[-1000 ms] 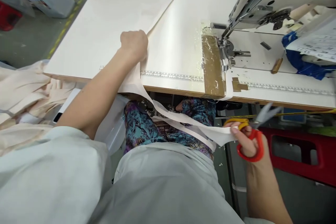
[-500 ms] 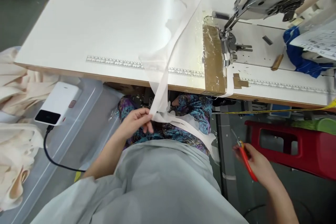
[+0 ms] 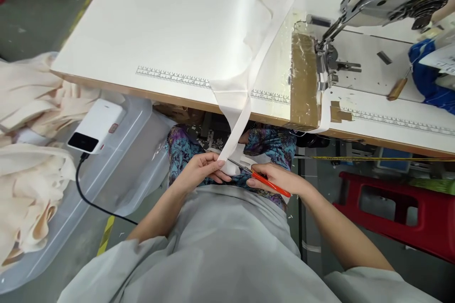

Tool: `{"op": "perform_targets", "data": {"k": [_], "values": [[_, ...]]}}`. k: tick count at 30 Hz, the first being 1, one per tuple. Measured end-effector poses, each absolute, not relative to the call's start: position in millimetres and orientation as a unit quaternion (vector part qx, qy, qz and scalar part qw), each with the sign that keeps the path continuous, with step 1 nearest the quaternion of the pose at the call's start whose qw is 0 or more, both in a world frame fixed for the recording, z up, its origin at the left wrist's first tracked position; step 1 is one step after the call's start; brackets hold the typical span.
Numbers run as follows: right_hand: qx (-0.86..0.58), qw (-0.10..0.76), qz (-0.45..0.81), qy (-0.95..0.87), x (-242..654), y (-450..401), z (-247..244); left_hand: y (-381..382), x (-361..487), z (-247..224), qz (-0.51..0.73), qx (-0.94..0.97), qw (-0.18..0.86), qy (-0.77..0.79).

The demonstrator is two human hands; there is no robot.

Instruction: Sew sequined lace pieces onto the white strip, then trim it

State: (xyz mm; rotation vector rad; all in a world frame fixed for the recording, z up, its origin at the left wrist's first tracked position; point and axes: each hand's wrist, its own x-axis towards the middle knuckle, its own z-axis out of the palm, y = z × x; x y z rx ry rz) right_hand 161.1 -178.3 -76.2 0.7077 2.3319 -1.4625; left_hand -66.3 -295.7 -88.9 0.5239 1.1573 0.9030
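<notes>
A long pale fabric strip (image 3: 263,52) runs from the back of the table down over its front edge to my lap. My left hand (image 3: 204,168) pinches this strip between thumb and fingers just above my knees. In my right hand (image 3: 275,177) is a small pair of scissors (image 3: 270,183) with red-orange handles. The blades point left and reach the fabric right beside my left fingertips. Whether the blades are parted is too small to tell. More of the pale fabric lies across my lap, partly behind the hands.
A sewing machine (image 3: 391,4) stands at the table's right. Printed rulers (image 3: 170,75) run along the front of the white table (image 3: 170,19). To the left, a plastic bin (image 3: 131,151) holds cream fabric pieces, with a white power bank (image 3: 95,125) on its rim. A red stool (image 3: 384,184) stands at right.
My right hand has come left and inward with the scissors, from beside the stool to the fabric at my left hand. My left hand keeps its pinch on the strip. The view has shifted slightly.
</notes>
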Motion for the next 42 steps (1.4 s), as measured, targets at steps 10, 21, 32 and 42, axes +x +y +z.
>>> {"op": "perform_targets", "data": {"k": [10,21,32,42], "values": [[0.287,0.124,-0.331,0.89,150.6,-184.7,-68.0,-293.5,-65.5,-87.1,0.406,0.228,0.704,0.537],[0.297,0.107,-0.287,0.904,145.1,-185.1,-74.7,-293.4,-67.3,-88.7,0.412,0.213,0.706,0.535],[0.337,0.066,-0.345,0.874,149.4,-194.2,-89.7,-288.5,-73.5,-88.6,0.368,0.264,0.695,0.558],[0.385,0.008,-0.385,0.839,169.9,-215.0,-88.7,-252.9,-80.2,-81.6,0.4,0.534,0.19,0.72]]}}
